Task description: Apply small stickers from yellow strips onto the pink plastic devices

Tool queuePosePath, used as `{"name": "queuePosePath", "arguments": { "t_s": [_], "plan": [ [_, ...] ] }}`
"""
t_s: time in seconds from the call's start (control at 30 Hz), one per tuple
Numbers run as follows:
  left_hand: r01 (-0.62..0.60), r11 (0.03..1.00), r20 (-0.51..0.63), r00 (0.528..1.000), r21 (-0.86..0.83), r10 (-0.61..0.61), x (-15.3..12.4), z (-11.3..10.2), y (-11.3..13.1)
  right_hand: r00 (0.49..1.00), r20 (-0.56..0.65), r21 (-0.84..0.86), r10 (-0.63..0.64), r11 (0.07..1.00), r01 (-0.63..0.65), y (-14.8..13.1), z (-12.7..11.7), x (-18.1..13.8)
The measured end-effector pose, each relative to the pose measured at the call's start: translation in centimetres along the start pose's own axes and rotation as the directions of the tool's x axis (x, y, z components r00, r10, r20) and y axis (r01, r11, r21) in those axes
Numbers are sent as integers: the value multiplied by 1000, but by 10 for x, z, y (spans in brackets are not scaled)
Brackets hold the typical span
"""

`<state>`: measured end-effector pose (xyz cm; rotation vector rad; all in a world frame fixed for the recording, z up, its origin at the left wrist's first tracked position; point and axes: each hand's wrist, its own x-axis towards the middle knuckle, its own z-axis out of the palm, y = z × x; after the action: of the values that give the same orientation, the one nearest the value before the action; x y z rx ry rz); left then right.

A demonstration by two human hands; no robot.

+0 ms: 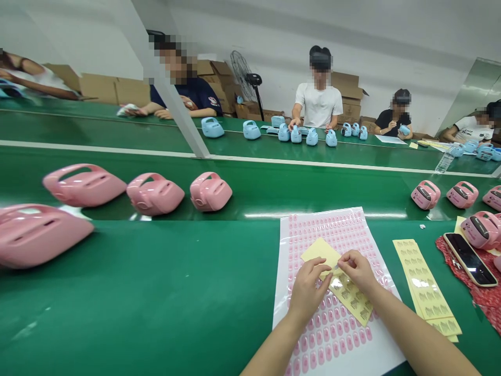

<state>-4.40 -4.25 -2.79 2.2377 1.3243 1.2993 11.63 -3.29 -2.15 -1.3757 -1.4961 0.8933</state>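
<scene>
A yellow sheet of stickers lies aslant on a larger white sheet covered with rows of pink oval stickers. The upper part of the yellow backing is bare; dark-printed clear stickers show on the lower part. My right hand is closed in a pinch over the yellow sheet, with a small, translucent sticker at its fingertips. Facing it, my left hand has curled fingers, with thumb and forefinger slightly apart beside that sticker. Whether the left fingertips touch the sticker is too small to make out.
More yellow sticker sheets lie to the right, near a phone on red wrapping. Pink handled shells line the left; decorated pink ones stand right. Across the green table, several people sit behind blue shells.
</scene>
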Motion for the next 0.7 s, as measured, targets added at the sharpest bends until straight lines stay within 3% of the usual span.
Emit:
{"name": "queuePosePath", "arguments": {
  "t_s": [0.7],
  "plan": [
    [80, 997, 71, 994, 15, -81, 3, -3, -3, 1000, 17, 10, -9, 1000, 9, 0, 0, 1]
  ]
}}
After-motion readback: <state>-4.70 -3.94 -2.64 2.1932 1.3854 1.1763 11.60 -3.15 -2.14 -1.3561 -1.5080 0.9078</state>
